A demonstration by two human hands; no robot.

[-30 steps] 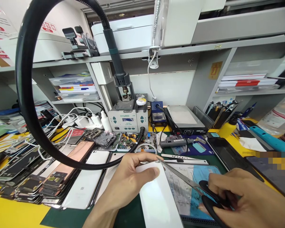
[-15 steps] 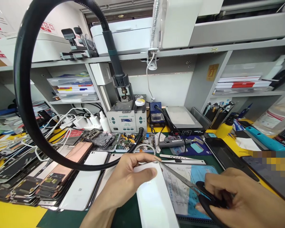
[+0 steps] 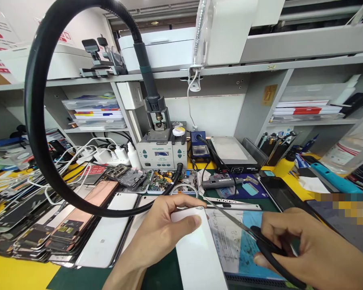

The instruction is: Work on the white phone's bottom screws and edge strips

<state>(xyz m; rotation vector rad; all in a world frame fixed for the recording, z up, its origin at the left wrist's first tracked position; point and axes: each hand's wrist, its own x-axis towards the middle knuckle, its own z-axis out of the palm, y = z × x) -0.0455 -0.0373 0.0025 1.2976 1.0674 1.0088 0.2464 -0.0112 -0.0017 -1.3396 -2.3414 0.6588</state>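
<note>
L hand: my left hand (image 3: 166,225) is closed on the white slab (image 3: 196,253), thumb flat on its face nr the top, fingers curled over the far edge.
R hand: my right hand (image 3: 305,241) is part-curled round the black grips of the scissors (image 3: 266,239), w/ a small gap btwn thumb & fingers.
Slab: phone-like, tilted, in front of me at bottom ctr, its lower end cut off by the edge of my cam view.
Scissors: blades look abt together, pointing up-L; tips nr the slab's top R corner, contact I can't tell.
Under scissors: blue-and-white sheet (image 3: 250,225) lying on the green mat (image 3: 69,278), just R of the slab.
L side: white phone (image 3: 102,237) face-down, next to stacked phone parts (image 3: 65,229).
Behind hands: circuit boards (image 3: 166,179) in a tray, perforated metal strip (image 3: 222,199) to their R.
Back row: grey station (image 3: 163,155), blue stand (image 3: 198,141) & flat-topped heater box (image 3: 234,151), L to R.
Overhead: thick black hose (image 3: 36,100) loops across my L view.
R side: dark phone (image 3: 284,193) at a slant, beyond the right hand.
</note>
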